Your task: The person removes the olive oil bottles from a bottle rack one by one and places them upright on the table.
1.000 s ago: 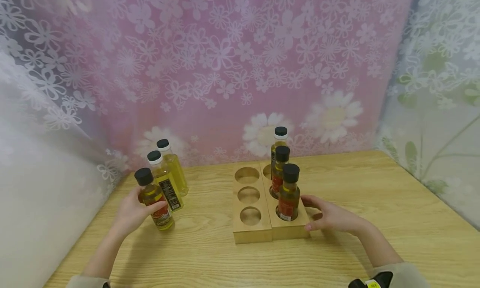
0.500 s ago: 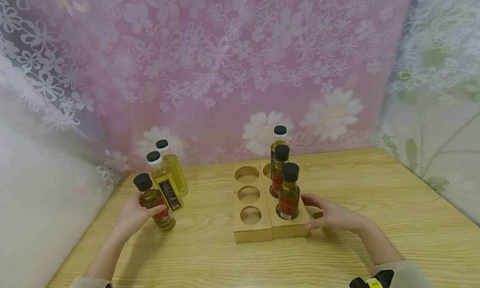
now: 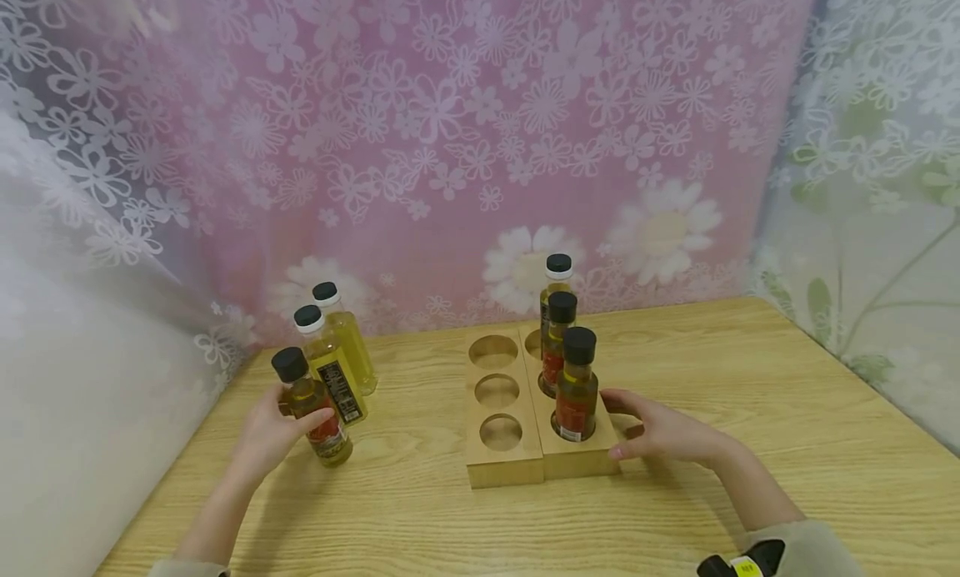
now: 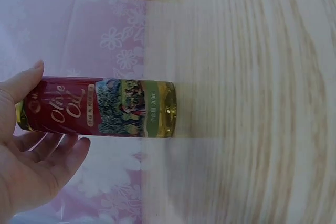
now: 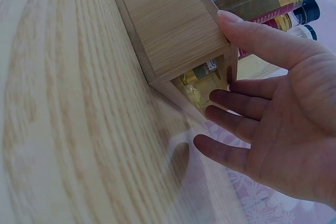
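In the head view my left hand (image 3: 262,434) grips an olive oil bottle (image 3: 324,427) at its upper body, thumb across the front. Its black cap leans left, and its base is at the tabletop. The left wrist view shows its red label (image 4: 65,103) reading "Olive Oil". On the right, my right hand (image 3: 671,434) rests against the side of a wooden bottle rack (image 3: 579,464), thumb at the front corner, other fingers loosely extended. This rack holds two red-labelled bottles, a front one (image 3: 576,398) and a middle one (image 3: 553,362), plus a white-collared bottle (image 3: 557,290) at the back.
Two yellow oil bottles, a near one (image 3: 337,377) and a far one (image 3: 351,335), stand behind the gripped bottle. Left of the filled rack adjoins a second wooden rack (image 3: 504,474) with three vacant round holes. A flowered curtain (image 3: 420,185) hangs behind the table (image 3: 405,519).
The olive oil bottle in my left hand has shifted slightly down toward me, with its cap lower than a second ago. My right hand stays at the rack.
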Available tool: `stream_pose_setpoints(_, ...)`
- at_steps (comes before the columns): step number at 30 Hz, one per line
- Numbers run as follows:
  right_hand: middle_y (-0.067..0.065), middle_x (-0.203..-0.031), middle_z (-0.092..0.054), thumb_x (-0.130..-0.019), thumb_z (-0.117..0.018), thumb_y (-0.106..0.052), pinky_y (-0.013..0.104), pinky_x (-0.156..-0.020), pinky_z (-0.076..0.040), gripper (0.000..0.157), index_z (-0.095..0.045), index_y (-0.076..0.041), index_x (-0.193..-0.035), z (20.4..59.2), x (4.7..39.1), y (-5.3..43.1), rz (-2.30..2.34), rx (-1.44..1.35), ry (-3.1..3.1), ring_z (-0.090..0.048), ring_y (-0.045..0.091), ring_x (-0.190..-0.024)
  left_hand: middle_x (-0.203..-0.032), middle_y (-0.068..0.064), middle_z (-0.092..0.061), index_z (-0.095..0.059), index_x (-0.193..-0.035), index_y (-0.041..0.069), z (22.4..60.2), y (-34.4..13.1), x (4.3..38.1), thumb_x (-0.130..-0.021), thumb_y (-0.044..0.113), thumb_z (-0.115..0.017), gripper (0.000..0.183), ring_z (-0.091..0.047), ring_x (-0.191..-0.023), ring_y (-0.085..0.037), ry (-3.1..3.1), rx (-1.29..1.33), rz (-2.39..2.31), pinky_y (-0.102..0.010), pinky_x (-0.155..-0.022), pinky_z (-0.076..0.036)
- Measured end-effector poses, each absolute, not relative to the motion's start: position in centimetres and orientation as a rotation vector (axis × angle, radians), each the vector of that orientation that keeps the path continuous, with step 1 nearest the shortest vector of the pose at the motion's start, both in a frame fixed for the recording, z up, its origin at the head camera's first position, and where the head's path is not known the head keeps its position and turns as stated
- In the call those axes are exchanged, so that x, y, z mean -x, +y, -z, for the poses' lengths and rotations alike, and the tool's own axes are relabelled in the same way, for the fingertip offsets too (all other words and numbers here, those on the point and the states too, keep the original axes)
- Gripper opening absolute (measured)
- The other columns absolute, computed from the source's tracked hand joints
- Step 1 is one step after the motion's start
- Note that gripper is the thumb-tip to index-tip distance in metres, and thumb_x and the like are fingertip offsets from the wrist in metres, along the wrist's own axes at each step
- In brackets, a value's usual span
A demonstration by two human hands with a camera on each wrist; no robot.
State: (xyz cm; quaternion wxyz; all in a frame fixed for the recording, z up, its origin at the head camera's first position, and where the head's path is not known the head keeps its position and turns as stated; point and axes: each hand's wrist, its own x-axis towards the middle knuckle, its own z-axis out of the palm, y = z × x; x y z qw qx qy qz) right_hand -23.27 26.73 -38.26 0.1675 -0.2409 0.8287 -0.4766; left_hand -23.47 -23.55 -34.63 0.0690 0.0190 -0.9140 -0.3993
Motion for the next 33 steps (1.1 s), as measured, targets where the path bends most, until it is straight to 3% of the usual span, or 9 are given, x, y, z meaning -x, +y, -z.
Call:
stream_pose_setpoints(3,0.034,-0.144,-0.018,-0.083,-0.070,-0.021,0.056,-0.096,-0.034,0.089,-0.013,0.009,-0.144,38.2,23.2,26.8,1.355,0.685,2.353,-0.018,0.049,-0.131,-0.120,-0.025,-0.045,-0.036,-0.127,-0.009,34.4,-23.4,23.2,-0.081,0.032,-0.073,0.072,-0.044,-0.109,-0.037,-2.650,-0.080,1.255,-0.046,-0.088,-0.039)
stream_pose_setpoints(7,0.035,-0.143,-0.017,-0.084,-0.070,-0.021,0.057,-0.096,-0.034,0.089,-0.011,0.010,-0.143,38.1,23.1,26.7,1.358,0.699,2.341,-0.017,0.050,-0.131,-0.113,-0.019,-0.044,-0.037,-0.123,-0.009,33.3,-23.1,22.2,-0.082,0.025,-0.072,0.064,-0.045,-0.100,-0.030,-2.522,-0.119,1.240,-0.028,-0.080,-0.040)
stream_pose_setpoints(10,0.035,-0.143,-0.017,-0.084,-0.070,-0.021,0.057,-0.096,-0.034,0.089,-0.011,0.010,-0.143,38.0,23.1,26.7,1.355,0.692,2.347,-0.018,0.050,-0.130,-0.107,-0.014,-0.046,-0.041,-0.119,-0.005,32.3,-22.7,21.1,-0.083,0.030,-0.071,0.059,-0.047,-0.094,-0.023,-2.499,-0.143,1.179,-0.019,-0.072,-0.040)
stream_pose_setpoints(16,0.035,-0.143,-0.018,-0.083,-0.071,-0.021,0.056,-0.096,-0.034,0.089,-0.012,0.010,-0.143,38.0,23.2,26.7,1.349,0.696,2.361,-0.018,0.050,-0.131,-0.100,-0.009,-0.055,-0.052,-0.112,0.000,31.2,-21.6,19.2,-0.081,0.032,-0.072,0.049,-0.049,-0.081,-0.006,-2.472,-0.089,1.063,-0.012,-0.067,-0.042)
stream_pose_setpoints(19,0.035,-0.143,-0.019,-0.083,-0.071,-0.021,0.056,-0.096,-0.035,0.089,-0.013,0.010,-0.143,38.1,23.2,26.7,1.344,0.701,2.364,-0.018,0.050,-0.130,-0.096,-0.010,-0.058,-0.055,-0.108,0.001,30.7,-20.6,18.5,-0.081,0.027,-0.073,0.042,-0.049,-0.079,-0.003,-2.424,-0.031,1.049,-0.009,-0.067,-0.041)
stream_pose_setpoints(22,0.035,-0.143,-0.018,-0.083,-0.070,-0.021,0.056,-0.096,-0.034,0.089,-0.012,0.010,-0.143,38.1,23.2,26.7,1.345,0.686,2.358,-0.018,0.050,-0.130,-0.093,-0.010,-0.059,-0.057,-0.106,0.002,30.0,-19.3,18.3,-0.081,0.024,-0.073,0.037,-0.052,-0.082,-0.011,-2.401,0.042,1.032,-0.011,-0.068,-0.042)
stream_pose_setpoints(25,0.034,-0.144,-0.017,-0.083,-0.070,-0.021,0.056,-0.097,-0.034,0.090,-0.011,0.009,-0.144,38.0,23.2,26.7,1.351,0.667,2.350,-0.018,0.050,-0.131,-0.095,-0.009,-0.060,-0.056,-0.107,0.003,29.3,-17.9,18.3,-0.082,0.023,-0.073,0.036,-0.055,-0.087,-0.019,-2.418,0.120,1.032,-0.021,-0.074,-0.046)
stream_pose_setpoints(29,0.034,-0.144,-0.017,-0.083,-0.070,-0.021,0.056,-0.097,-0.033,0.089,-0.012,0.009,-0.143,38.0,23.2,26.7,1.355,0.671,2.348,-0.017,0.050,-0.131,-0.101,-0.009,-0.059,-0.055,-0.110,0.005,28.8,-16.3,18.9,-0.082,0.024,-0.072,0.038,-0.056,-0.093,-0.023,-2.483,0.207,1.055,-0.037,-0.080,-0.048)
stream_pose_setpoints(33,0.035,-0.143,-0.018,-0.083,-0.070,-0.020,0.057,-0.097,-0.033,0.088,-0.013,0.011,-0.143,38.0,23.2,26.6,1.355,0.701,2.355,-0.017,0.051,-0.131,-0.106,-0.009,-0.059,-0.055,-0.115,0.005,28.5,-14.9,20.1,-0.082,0.025,-0.072,0.042,-0.055,-0.097,-0.024,-2.516,0.309,1.093,-0.040,-0.085,-0.046)
